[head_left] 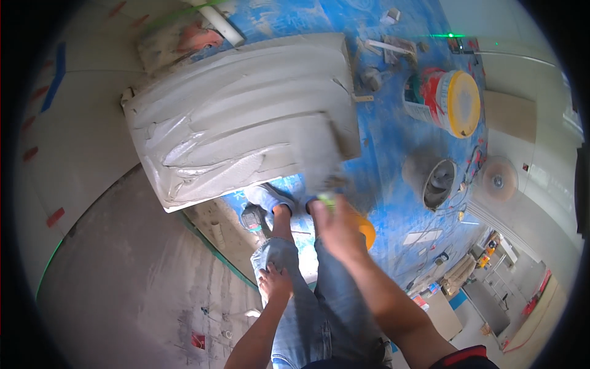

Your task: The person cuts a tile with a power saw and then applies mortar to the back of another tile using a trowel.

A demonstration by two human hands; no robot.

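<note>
My right hand (pixel 337 230) is closed round the handle of a trowel, with a bit of bright green showing at the grip. The trowel's wide grey blade (pixel 318 150) is smeared by motion over the right part of a large rectangular tile. A thick layer of wet grey mortar (pixel 239 117), with curved ridges, covers the tile's upper face. My left hand (pixel 275 281) lies on my left knee with its fingers spread, holding nothing. Between my feet and the tile's near edge there is a narrow gap.
A power tool (pixel 252 218) stands beside my left foot. To the right are a yellow-lidded bucket (pixel 464 103) on its side and a grey bucket (pixel 437 184). Blue sheeting (pixel 381 184) covers the floor. A white pipe (pixel 221 24) lies past the tile; a green laser light (pixel 452 35) shines far right.
</note>
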